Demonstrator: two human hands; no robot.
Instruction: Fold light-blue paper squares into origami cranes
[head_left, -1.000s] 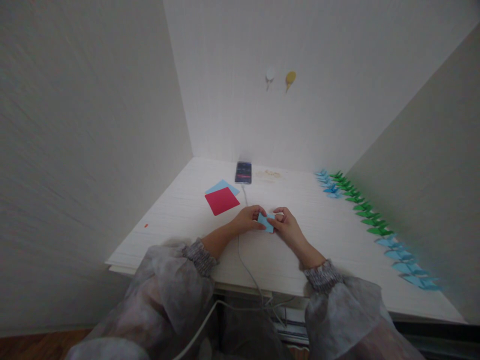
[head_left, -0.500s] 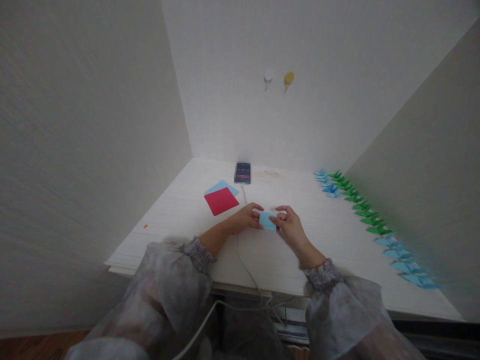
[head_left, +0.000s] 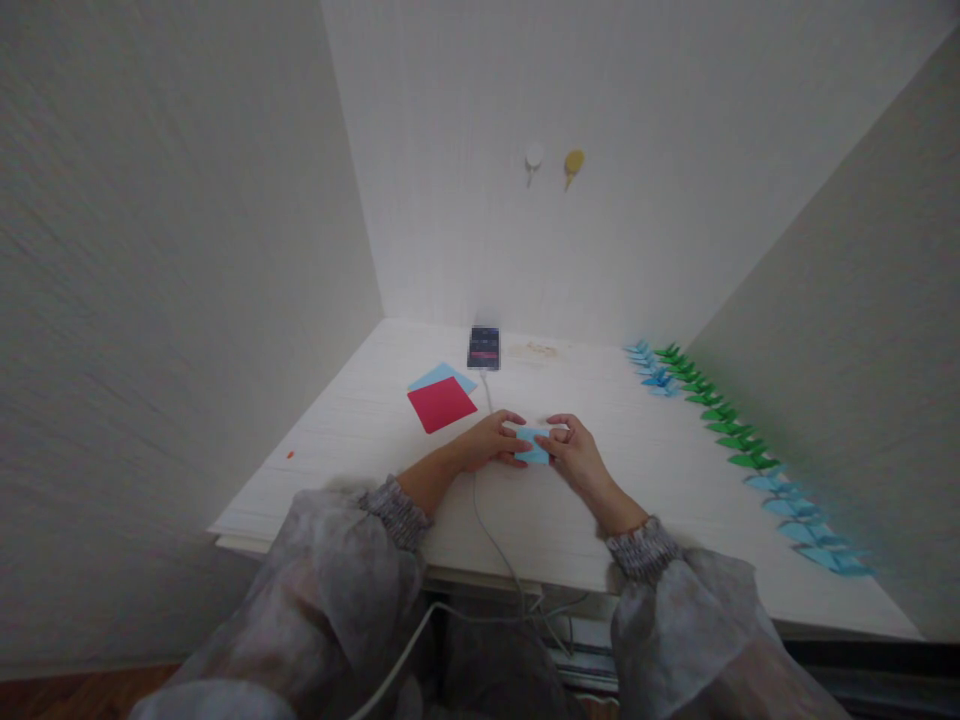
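Note:
Between my hands is a small light blue sheet of folded paper, held just above or on the white table. My left hand grips its left edge, with the thumb lying across the front. On the right side, my right hand pinches the paper, thumb on its face and index finger arched above. The thumbs come close together near the middle of the paper. Exact fold lines are too small to make out.
A red paper square overlaps a light blue one to the left. Behind lies a phone with a cable. Rows of green paper cranes and blue paper cranes line the right side of the table.
My left thumb has moved onto the front of the blue paper, and my right thumb has shifted slightly left. The view has moved a little.

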